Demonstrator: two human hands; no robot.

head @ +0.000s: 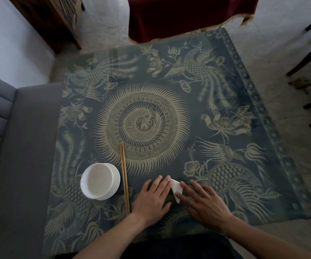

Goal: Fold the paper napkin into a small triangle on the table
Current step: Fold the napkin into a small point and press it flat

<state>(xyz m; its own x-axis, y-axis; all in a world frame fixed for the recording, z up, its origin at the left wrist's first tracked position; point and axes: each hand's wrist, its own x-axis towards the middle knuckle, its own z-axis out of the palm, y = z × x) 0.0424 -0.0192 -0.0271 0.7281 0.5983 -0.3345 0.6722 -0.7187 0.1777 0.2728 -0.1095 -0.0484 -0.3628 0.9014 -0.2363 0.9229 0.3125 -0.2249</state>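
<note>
Head view — napkin [175, 189] between flat open left grip [153, 198], right grip [205, 204] — fingertips pressing it.

Both hands, left hand [153, 196] and right hand [205, 203], press flat on the napkin [176, 189] (small, white) beside chopsticks [124, 178].

Bowl [100, 181], chopsticks [124, 178] block left; table [225, 101] ahead open.

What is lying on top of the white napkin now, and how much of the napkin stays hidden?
Fingers of both hands rest flat on the napkin: the left hand covers its left part, the right hand its right part. Only a narrow white strip shows between them, so its folded shape cannot be judged.
</note>
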